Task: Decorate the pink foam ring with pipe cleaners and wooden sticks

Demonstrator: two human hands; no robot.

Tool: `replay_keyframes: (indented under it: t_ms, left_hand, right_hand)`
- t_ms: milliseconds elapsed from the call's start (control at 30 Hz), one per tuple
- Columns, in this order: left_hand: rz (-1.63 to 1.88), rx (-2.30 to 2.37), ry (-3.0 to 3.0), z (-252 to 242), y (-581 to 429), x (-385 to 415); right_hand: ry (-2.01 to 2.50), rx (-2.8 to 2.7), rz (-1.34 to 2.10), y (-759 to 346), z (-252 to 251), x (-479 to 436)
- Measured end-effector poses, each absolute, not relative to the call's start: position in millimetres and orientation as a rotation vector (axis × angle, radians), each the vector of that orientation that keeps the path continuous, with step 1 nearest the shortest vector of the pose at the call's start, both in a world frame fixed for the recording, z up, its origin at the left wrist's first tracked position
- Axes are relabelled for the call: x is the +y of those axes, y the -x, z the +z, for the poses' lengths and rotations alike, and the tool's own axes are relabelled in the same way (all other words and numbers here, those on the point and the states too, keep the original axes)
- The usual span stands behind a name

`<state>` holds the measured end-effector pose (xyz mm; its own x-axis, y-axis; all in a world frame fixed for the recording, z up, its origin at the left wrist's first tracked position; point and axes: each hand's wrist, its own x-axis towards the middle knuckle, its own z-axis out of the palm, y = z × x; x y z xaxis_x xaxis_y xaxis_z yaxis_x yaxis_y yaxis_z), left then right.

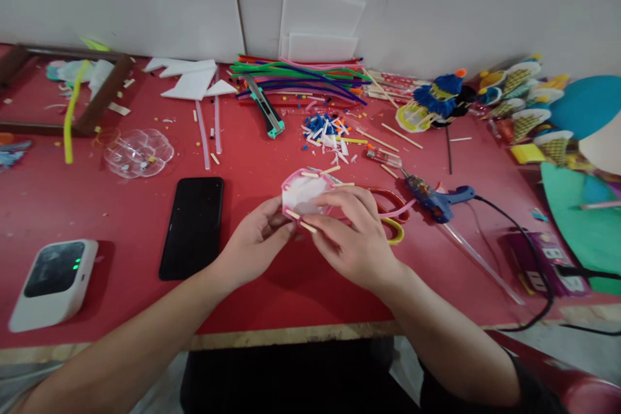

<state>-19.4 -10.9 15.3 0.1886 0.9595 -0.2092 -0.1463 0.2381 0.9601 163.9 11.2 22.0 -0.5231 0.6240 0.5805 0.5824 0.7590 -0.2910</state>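
Between my hands is a small white craft piece [301,194] with a pink rim and several short wooden sticks set around its edge. My left hand [262,236] pinches its lower left side between thumb and fingers. My right hand [356,229] bends over its right side, with thumb and fingertips at a pale stick [301,220] on the near edge. Whether that stick is gripped or only touched is hard to see. Just right of my fingers, scissors [394,231] with red and yellow handles lie partly hidden, and a pink strip [395,211] passes over them.
A blue glue gun [431,197] with its cord lies at the right, near a purple power box [548,265]. A phone [191,228] and a white device [53,284] are at the left. Behind are a box cutter [264,107], pipe cleaners [301,77] and cut bits [327,132].
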Motion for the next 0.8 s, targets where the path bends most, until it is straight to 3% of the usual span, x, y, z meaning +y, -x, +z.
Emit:
replay_keyframes:
  t_ms: [800]
  left_hand:
    - [1.081, 1.180, -0.882, 14.8, 16.6, -9.9]
  right_hand:
    - [0.868, -2.402, 0.066, -162.7, 22.1, 4.5]
